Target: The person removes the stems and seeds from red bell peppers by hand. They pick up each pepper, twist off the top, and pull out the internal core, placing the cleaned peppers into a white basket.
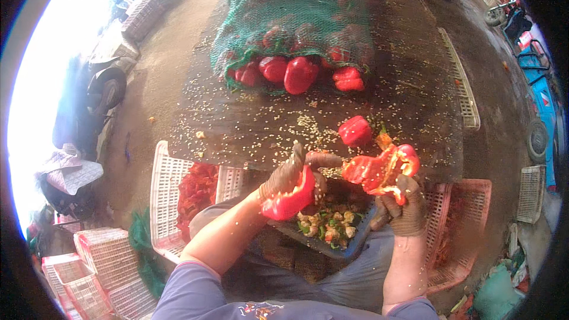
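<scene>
**Gloved hands pull a red pepper apart over a scrap tray**

Just below the fingers a dark tray [349,248] holds green stems and pale cores. Left of the left fingers a white crate [164,201] holds red pepper pieces; right of the right fingers stands a pink crate [468,213], its contents too blurred to tell. Well beyond the fingers a green net sack [290,18] lies open on the desk [415,71], whole red peppers [299,74] spilling from its mouth. One loose pepper [354,130] lies just beyond the fingers, amid scattered seeds [278,124]. Nothing stands between the hands and the tray.

The left hand [287,175] is gloved; its fingers [296,157] curl around a smooth pepper half [289,198], thumb on top. The right hand [406,210], also gloved, has its fingers [409,192] clenched on the torn half [376,169], which gapes open, inside showing. Both halves hang above the tray, apart from each other.
</scene>
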A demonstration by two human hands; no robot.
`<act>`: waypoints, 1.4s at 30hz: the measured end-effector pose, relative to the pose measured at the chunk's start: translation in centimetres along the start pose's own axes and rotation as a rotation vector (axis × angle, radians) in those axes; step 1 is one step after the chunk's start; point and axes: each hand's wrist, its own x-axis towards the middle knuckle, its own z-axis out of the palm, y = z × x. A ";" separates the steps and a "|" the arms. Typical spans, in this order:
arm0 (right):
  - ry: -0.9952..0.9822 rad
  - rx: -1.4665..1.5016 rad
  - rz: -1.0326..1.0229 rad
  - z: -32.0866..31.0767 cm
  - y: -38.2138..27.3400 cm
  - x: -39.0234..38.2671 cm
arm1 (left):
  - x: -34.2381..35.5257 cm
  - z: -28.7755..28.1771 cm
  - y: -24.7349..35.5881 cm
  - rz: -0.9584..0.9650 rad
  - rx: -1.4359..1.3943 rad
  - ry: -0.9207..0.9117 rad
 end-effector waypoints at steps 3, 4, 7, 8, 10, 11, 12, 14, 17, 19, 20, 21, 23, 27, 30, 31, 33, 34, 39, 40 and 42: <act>-0.001 -0.094 -0.015 1.4 -0.8 -0.9 | 0.6 2.3 -0.5 0.142 0.291 0.051; 0.002 -0.160 -0.070 1.5 -0.3 -0.7 | 1.0 2.8 -0.4 0.233 0.504 0.073; -0.105 -0.266 -0.123 2.5 0.8 -1.3 | 1.2 3.0 -2.2 0.067 0.123 0.168; -0.125 -0.262 -0.118 2.5 1.0 -1.1 | 1.0 3.4 -1.7 0.086 0.078 0.187; -0.115 -0.316 -0.164 2.9 1.6 -1.3 | 0.9 2.7 -2.0 0.128 0.175 0.283; -0.125 -0.330 -0.190 3.4 2.1 -1.2 | 0.1 2.6 -1.5 0.170 0.310 0.347; -0.172 -0.347 -0.188 3.7 2.4 -1.3 | -0.6 2.9 -0.8 0.211 0.449 0.400; -0.263 -0.386 -0.181 4.3 3.4 -1.4 | -3.1 4.3 1.0 0.262 0.584 0.493; -0.281 -0.364 -0.251 5.4 4.3 -2.2 | -8.8 5.2 3.1 0.278 0.782 0.736; -0.256 -0.385 -0.043 5.1 3.4 -3.2 | -14.2 4.7 4.1 0.400 0.747 0.877; -0.238 -0.377 -0.099 5.2 3.2 -3.7 | -16.9 4.9 4.7 0.432 0.862 0.978; -0.236 -0.363 -0.147 4.3 3.6 -3.5 | -19.2 4.8 5.1 0.468 0.973 1.063; -0.252 -0.306 -0.259 3.0 4.1 -2.6 | -25.3 0.5 4.4 0.550 0.798 1.120; -0.286 -0.299 -0.249 3.7 4.3 -3.1 | -33.7 -3.0 1.4 0.081 1.453 1.490; -0.329 -0.430 -0.255 4.4 4.4 -3.9 | -35.8 -4.7 0.5 0.083 1.508 1.508; -0.334 -0.443 -0.287 4.4 4.3 -4.0 | -35.1 -5.1 1.5 0.102 1.507 1.407; -0.288 -0.549 -0.242 3.3 4.1 -3.5 | -28.6 -3.5 3.6 0.130 1.453 1.183; -0.265 -0.611 -0.261 2.7 4.0 -3.1 | -24.5 -3.0 4.5 0.133 1.391 1.097; -0.221 -0.700 -0.265 3.3 4.4 -2.4 | -5.1 -8.2 9.0 -0.034 1.064 0.736; -0.192 -0.743 -0.328 4.0 4.8 -2.2 | -1.7 -9.8 10.4 -0.002 0.941 0.742; -0.218 -0.799 -0.289 5.2 5.4 -1.6 | 4.3 -14.4 14.7 0.192 1.181 0.913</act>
